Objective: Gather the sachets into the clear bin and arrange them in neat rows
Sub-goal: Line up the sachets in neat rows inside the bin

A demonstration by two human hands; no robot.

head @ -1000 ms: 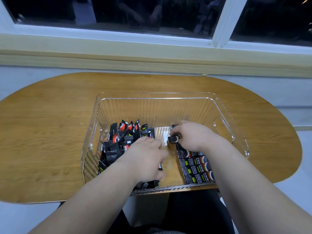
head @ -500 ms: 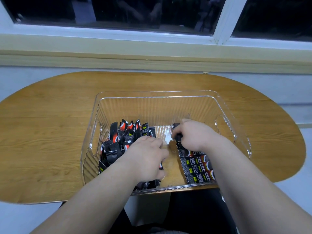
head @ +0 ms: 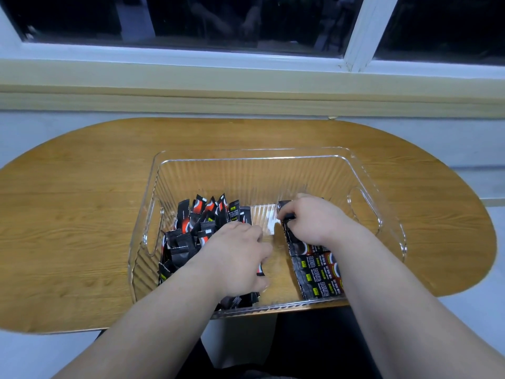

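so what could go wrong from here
The right hand pinches a sachet at the far end of the flat row; setting it down crooked could skew that row. The left hand is over the loose pile, and a nudge might spill it across the bare middle of the clear bin.

Oval wooden desk (head: 82,214) against pale wall (head: 41,132). Cream sill (head: 246,88) runs above it. White-framed window (head: 358,31) with dark panes, faint reflections. Pale floor (head: 32,356) below.
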